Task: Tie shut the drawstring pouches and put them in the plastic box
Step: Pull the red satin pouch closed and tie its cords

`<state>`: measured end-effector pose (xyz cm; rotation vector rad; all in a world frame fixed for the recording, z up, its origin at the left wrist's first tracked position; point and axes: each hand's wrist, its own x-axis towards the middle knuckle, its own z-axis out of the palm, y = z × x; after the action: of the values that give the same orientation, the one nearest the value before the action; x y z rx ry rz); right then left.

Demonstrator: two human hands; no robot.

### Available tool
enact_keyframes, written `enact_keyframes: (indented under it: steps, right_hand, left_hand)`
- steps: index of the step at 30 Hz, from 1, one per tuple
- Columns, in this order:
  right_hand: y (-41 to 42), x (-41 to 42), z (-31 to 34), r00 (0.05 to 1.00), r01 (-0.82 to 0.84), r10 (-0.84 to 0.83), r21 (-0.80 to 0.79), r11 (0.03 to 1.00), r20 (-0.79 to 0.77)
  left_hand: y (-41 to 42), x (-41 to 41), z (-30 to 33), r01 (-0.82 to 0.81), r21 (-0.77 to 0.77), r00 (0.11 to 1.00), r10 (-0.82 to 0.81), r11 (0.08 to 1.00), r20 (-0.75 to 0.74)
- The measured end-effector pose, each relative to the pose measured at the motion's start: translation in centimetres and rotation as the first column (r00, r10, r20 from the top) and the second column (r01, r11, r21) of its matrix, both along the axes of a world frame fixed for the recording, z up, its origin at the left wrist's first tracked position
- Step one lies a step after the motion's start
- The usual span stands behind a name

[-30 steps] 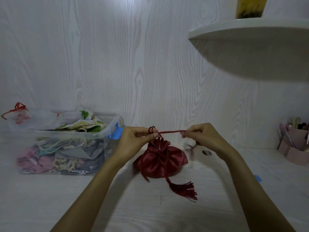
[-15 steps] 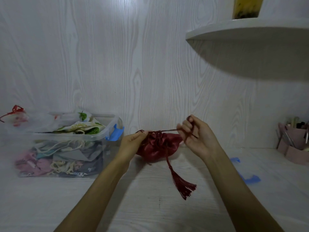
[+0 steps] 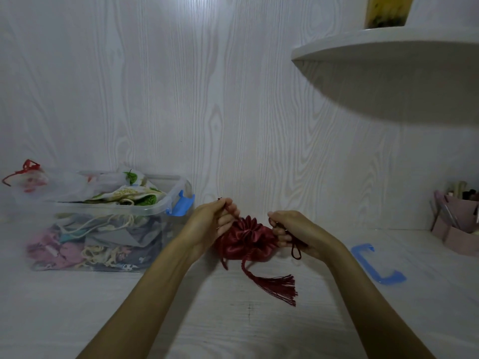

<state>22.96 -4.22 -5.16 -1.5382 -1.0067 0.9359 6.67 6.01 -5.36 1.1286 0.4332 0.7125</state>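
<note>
A dark red satin drawstring pouch [image 3: 246, 242] lies on the white table between my hands, its mouth gathered into pleats. A red tassel [image 3: 281, 287] trails from it toward me. My left hand [image 3: 213, 220] pinches one end of the red cord at the pouch's left side. My right hand [image 3: 295, 233] grips the other cord end at its right side, a loop of cord hanging below the fingers. The clear plastic box [image 3: 155, 209] stands to the left, holding several cloth pouches.
A blue clip handle [image 3: 377, 265] lies loose on the table to the right. A pink organiser [image 3: 456, 229] with pens stands at the far right. A white shelf [image 3: 388, 47] juts out above. A clear bag with red cord [image 3: 28, 182] rests on the box's left end.
The pouch has come down from mid-air onto the table. My hands have spread to either side of it, each still holding a cord end, and the mouth looks drawn tighter.
</note>
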Motion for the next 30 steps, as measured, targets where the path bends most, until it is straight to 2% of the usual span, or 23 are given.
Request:
enact_keyframes:
  steps: [3,5,7,10,12,16,19,21,23,25,28,30]
  right_hand:
    - [-0.3,-0.4,0.3,0.995,-0.105,0.104,-0.097,0.99,-0.007]
    - [-0.4,-1.1,0.7,0.98,-0.174,0.189,-0.182,0.968,0.065]
    - [-0.6,-1.5,1.4,0.956,-0.202,0.243,-0.235,0.951,0.162]
    - [-1.4,-1.5,2.5,0.948,-0.232,0.269,-0.205,0.951,0.172]
    - [-1.9,-1.2,3.2,0.953,-0.238,0.258,-0.136,0.962,0.158]
    - [-2.4,-1.2,4.4,0.956,-0.153,0.152,-0.017,0.988,0.251]
    - [-2.8,-1.8,5.2,0.867,-0.033,0.023,0.011,0.999,0.497]
    - [-3.0,-2.3,5.7,0.782,0.031,-0.079,0.087,0.996,0.618]
    - [-3.2,-2.9,6.1,0.79,0.022,-0.123,0.172,0.985,0.601]
    - [-3.3,-3.8,6.3,0.852,-0.074,-0.046,0.207,0.976,0.521]
    - [-3.4,-4.5,6.5,0.843,-0.233,0.14,0.119,0.965,0.519]
    - [-3.1,-4.1,6.3,0.834,-0.174,0.087,0.109,0.979,0.544]
  left_hand:
    - [0.9,-0.6,-0.3,0.073,0.062,0.984,-0.061,0.995,-0.17]
    - [1.1,-0.9,-0.3,0.147,0.113,0.955,-0.111,0.983,-0.276]
    - [0.6,-0.9,-0.2,0.209,0.233,0.909,-0.101,0.95,-0.403]
    - [-0.5,-0.8,-0.1,0.339,0.38,0.817,-0.069,0.861,-0.573]
    - [-1.1,-0.6,0.0,0.433,0.356,0.761,-0.124,0.828,-0.637]
    - [-2.5,0.0,-0.2,0.589,0.337,0.694,-0.247,0.734,-0.676]
    - [-3.2,0.4,-0.6,0.692,0.327,0.648,-0.354,0.644,-0.675]
    - [-3.6,0.7,-0.6,0.715,0.36,0.629,-0.325,0.599,-0.706]
    - [-4.0,1.0,-0.6,0.717,0.407,0.627,-0.269,0.566,-0.731]
    - [-4.3,1.1,-0.6,0.708,0.431,0.637,-0.245,0.559,-0.73]
    - [-4.2,1.3,-0.5,0.674,0.405,0.661,-0.259,0.618,-0.705]
    - [-3.8,1.4,-0.3,0.652,0.328,0.674,-0.324,0.684,-0.664]
